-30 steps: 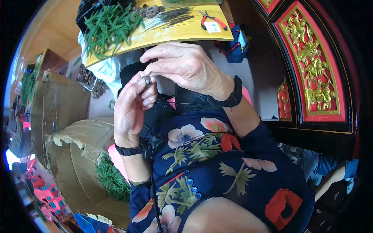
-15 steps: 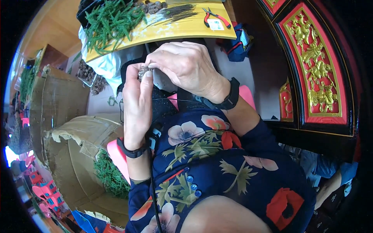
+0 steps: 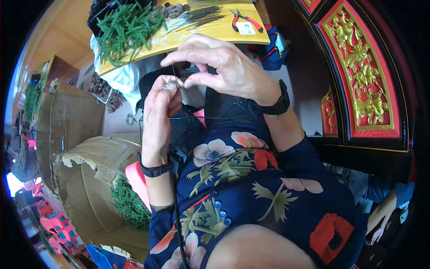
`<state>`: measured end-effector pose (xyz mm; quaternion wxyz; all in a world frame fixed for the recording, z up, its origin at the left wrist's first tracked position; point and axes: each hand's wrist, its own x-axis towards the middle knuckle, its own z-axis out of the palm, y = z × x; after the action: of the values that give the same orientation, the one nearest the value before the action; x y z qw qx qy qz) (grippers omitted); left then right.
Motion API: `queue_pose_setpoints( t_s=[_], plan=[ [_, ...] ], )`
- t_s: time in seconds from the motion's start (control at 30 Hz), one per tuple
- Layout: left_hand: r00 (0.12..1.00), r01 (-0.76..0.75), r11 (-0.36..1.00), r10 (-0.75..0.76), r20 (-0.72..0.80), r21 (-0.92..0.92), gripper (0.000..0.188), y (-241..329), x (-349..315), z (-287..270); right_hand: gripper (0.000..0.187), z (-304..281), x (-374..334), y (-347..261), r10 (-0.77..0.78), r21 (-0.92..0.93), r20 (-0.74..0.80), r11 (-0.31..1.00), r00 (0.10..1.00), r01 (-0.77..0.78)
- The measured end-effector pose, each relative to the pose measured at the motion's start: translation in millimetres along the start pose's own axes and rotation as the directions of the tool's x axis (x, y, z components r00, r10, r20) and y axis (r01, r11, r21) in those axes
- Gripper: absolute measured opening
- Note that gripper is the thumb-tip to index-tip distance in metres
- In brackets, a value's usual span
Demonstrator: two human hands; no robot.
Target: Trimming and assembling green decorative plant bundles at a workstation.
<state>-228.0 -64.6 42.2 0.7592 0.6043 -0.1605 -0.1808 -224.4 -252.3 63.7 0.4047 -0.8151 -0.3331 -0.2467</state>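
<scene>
My left hand [image 3: 156, 107] is closed around a small brown pine cone [image 3: 170, 85], pinching it between thumb and fingers in front of the table edge. Thin dark wire [image 3: 174, 71] sticks out from the cone, one end rising and another pointing right. Just right of the cone, my right hand [image 3: 230, 71] has its thumb and index finger spread wide around the wire ends. The right thumb tip is close beside the wire; whether it touches is too fine to tell.
On the yellow table [image 3: 197, 43] lie green artificial sprigs [image 3: 123, 33], pine cones [image 3: 174, 10], cut wires [image 3: 201, 17] and red-handled pliers [image 3: 247, 21]. A cardboard box [image 3: 85, 193] with more sprigs [image 3: 130, 201] stands at left. Another person's hand [image 3: 379, 232] shows at lower right.
My right hand has opened from its pinch at the pine cone and shifted slightly right, baring the wire ends. My left hand has turned a little, still holding the cone.
</scene>
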Motion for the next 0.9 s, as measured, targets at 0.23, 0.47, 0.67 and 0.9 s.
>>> queue_pose_setpoints(
  t_s=[0.23, 0.47, 0.67, 0.9],
  plan=[
    [0.99, 0.135, 0.977, -0.127, 0.06, -0.162, 0.017, 7.6, -3.1, -4.4, 0.019, 3.2, 1.7, 4.0, -0.211, -0.104, -0.037, 0.973, 0.977, 0.206],
    [0.986, 0.146, 0.968, -0.125, 0.112, -0.203, 0.018, 3.4, -1.1, -1.0, 0.014, 3.7, 1.8, 5.2, -0.263, -0.119, -0.087, 0.96, 0.961, 0.252],
    [0.852, -0.204, 0.29, 0.522, 0.024, 0.935, 0.018, -13.8, -0.1, 19.2, 0.013, 6.5, -3.9, 1.4, -0.117, -0.263, -0.018, 0.959, 0.993, 0.108],
    [0.911, -0.152, 0.741, 0.361, -0.198, 0.653, 0.02, -22.0, 8.2, 10.0, 0.017, 42.4, -9.5, 17.2, 0.622, 0.669, -0.021, 0.591, 0.782, -0.451]
  ],
)
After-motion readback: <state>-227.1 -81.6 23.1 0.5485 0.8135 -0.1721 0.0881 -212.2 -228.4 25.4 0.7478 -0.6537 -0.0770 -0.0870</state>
